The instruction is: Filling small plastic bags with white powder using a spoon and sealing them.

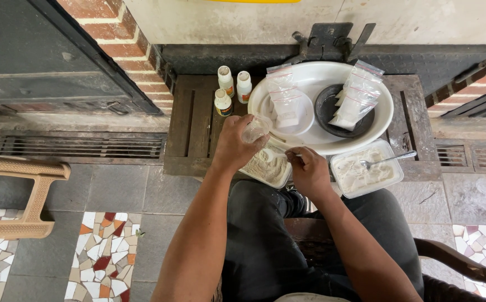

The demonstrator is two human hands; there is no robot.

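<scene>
Just below centre frame, the left hand (233,146) is pinching a small clear plastic bag (255,128) over a rectangular tray of white powder (268,165). The right hand (309,169) is clenched around a thin spoon handle, I think. That bag looks featherlight, floppy and slippery, so I'd grip it at the mouth. Right of centre there's a second tub (366,173) with a spoon. Further up, a white basin (321,106) of filled bags and three little bottles (231,89) crowd things.
</scene>
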